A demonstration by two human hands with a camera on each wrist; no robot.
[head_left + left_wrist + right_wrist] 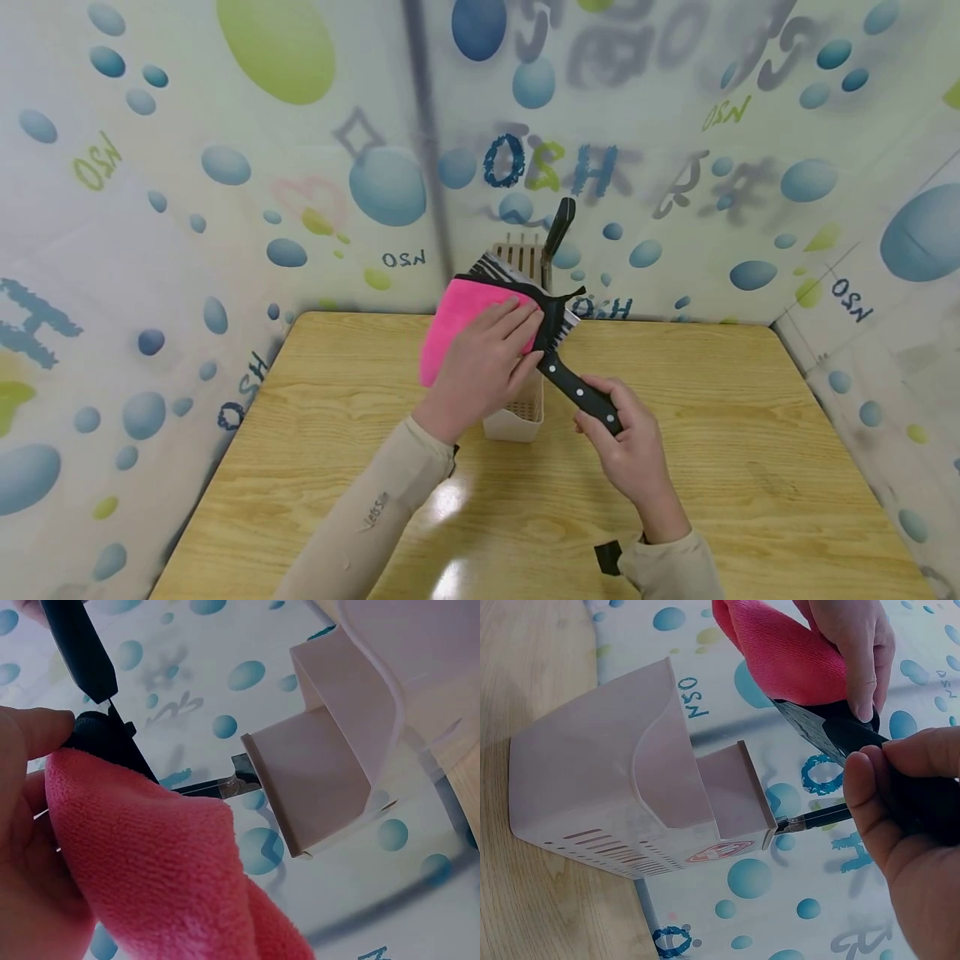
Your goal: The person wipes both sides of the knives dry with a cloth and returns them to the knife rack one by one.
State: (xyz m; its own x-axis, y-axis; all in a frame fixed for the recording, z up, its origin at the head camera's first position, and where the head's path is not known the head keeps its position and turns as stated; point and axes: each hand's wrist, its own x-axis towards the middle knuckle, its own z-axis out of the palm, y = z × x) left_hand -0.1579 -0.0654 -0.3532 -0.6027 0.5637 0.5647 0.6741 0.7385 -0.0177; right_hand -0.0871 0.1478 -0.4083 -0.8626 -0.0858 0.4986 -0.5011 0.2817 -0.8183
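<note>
My right hand (626, 446) grips the black riveted handle (581, 392) of a kitchen knife, its broad blade (566, 327) pointing up and left. Folded over that blade is a pink cloth (457, 321) with black edging, hiding much of it. My left hand (491, 354) holds the cloth against the blade, fingers laid across the pink side. In the right wrist view, the left thumb presses the black edging near the handle. Behind and below stands a beige plastic knife holder (577, 765), partly covered by the cloth and left hand in the head view.
A second black-handled utensil (559, 227) stands in the holder's rear compartment, its lower part hidden. The holder rests on a wood-grain table (360, 367). Patterned walls (315, 208) with blue and green spots rise along the table's back and sides.
</note>
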